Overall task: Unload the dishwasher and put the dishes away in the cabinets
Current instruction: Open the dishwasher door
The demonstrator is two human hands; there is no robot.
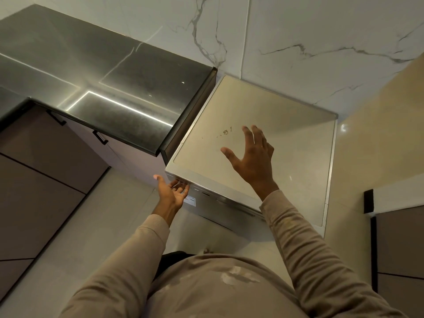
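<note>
Marble-walled kitchen: dishwasher (252, 143) door unopened, nothing unloaded; left hand (172, 191) fingers curled under its edge, right hand (251, 157) spread empty above

Beige freestanding dishwasher (263, 143), door shut, flat scuffed top, standing beside dark countertop, against marble wall

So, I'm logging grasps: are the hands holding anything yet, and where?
Nothing is held. The left hand has its fingertips at the dishwasher door's top front edge; the right hand hovers open above its top.
</note>
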